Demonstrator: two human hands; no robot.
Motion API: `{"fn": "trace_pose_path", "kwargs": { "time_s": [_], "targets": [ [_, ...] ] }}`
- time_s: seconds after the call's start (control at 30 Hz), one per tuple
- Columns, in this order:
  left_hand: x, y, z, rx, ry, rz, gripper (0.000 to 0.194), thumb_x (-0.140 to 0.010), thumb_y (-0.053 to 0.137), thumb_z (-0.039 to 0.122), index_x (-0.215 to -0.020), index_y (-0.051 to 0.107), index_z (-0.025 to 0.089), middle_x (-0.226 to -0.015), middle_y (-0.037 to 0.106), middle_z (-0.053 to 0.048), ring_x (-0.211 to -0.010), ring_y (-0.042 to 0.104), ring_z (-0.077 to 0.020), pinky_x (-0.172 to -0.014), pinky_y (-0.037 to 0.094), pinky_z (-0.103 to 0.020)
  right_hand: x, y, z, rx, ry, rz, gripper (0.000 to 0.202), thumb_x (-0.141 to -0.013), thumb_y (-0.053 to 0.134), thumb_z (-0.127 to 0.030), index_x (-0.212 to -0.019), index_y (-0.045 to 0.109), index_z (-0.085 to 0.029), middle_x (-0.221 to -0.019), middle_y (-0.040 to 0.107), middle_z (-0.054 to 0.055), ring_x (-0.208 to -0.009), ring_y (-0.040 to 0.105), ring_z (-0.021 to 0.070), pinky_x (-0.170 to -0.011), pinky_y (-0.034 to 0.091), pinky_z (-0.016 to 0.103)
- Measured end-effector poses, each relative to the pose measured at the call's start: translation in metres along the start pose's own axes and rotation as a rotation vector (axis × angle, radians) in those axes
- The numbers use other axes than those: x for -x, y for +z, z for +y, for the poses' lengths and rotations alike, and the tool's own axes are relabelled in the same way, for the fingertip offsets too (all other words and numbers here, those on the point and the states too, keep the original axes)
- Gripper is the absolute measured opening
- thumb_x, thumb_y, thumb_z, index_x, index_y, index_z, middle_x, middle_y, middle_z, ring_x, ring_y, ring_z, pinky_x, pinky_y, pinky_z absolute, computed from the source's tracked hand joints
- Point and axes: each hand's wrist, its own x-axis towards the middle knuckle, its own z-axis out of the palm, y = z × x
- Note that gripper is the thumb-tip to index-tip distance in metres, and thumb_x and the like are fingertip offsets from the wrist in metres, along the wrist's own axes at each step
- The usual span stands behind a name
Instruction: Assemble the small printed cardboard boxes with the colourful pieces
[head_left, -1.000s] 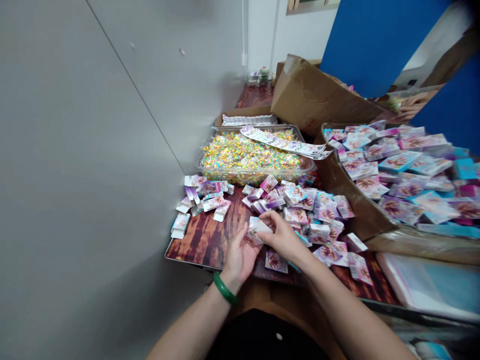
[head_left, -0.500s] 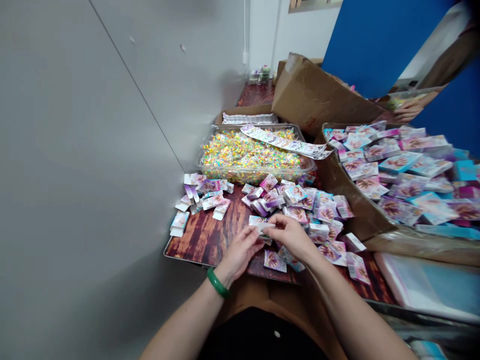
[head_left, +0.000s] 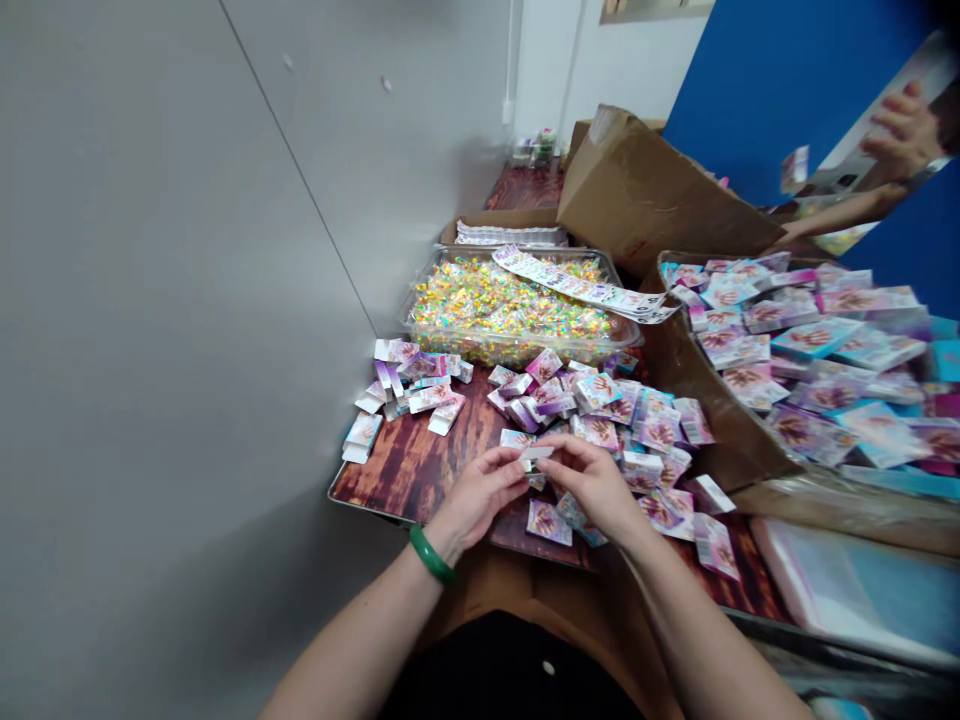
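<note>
Between both hands, low over the front of the table, is a small cardboard box (head_left: 537, 454) with a white flap facing me. My left hand (head_left: 491, 487) grips its left side, thumb on top, a green bangle on that wrist. My right hand (head_left: 589, 480) pinches the flap from the right; the fingers cover much of the box. Just beyond lie several small printed boxes (head_left: 598, 391) in purple, pink and blue, heaped to the right. Another group of boxes (head_left: 446, 411), some with open flaps, lies at the table's left edge.
A clear tub (head_left: 517, 352) of small packets with colourful beads stands behind, a printed strip (head_left: 585, 283) across it. To the right, a large carton (head_left: 697, 385) is full of printed boxes. Clear plastic bags (head_left: 862, 580) lie front right. Another person's hand (head_left: 904, 135) is at upper right.
The white flap has tilted up between my fingers, and my right hand has shifted slightly right and down. The other person's hand has risen, with a small box in the air beside it.
</note>
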Motion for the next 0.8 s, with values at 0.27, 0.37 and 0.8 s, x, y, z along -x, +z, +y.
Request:
{"fn": "trace_pose_path", "kwargs": {
  "time_s": [0.27,0.37,0.8],
  "targets": [
    [0.0,0.004,-0.007,0.203,0.042,-0.113,0.02,-0.077,0.07,0.03,-0.09,0.063,0.016,-0.09,0.062,-0.003,-0.088,0.057,-0.012,-0.087,0.044,-0.026,0.013,0.012,0.01,0.459,-0.465,0.074,0.018,-0.084,0.056,-0.021,-0.096,0.07,-0.025,-0.101,0.069,0.008,-0.094,0.065,0.0225,-0.087,0.05,0.039],
    [0.0,0.003,-0.008,0.229,0.046,-0.14,0.016,-0.08,0.067,0.028,-0.089,0.062,0.016,-0.09,0.061,-0.002,-0.086,0.056,-0.0114,-0.085,0.045,-0.027,0.013,0.014,0.006,0.434,-0.419,0.079,0.016,-0.085,0.055,-0.021,-0.093,0.068,-0.024,-0.092,0.07,0.007,-0.088,0.065,0.0216,-0.082,0.051,0.037],
    [-0.003,0.01,-0.006,0.363,0.024,-0.123,0.009,-0.083,0.063,0.022,-0.087,0.064,0.014,-0.082,0.063,-0.002,-0.076,0.058,-0.0087,-0.078,0.047,-0.023,0.016,0.012,0.007,0.563,-0.613,0.033,0.026,-0.083,0.054,-0.011,-0.104,0.066,-0.022,-0.103,0.067,0.011,-0.096,0.063,0.0218,-0.083,0.052,0.037]
  ]
}}
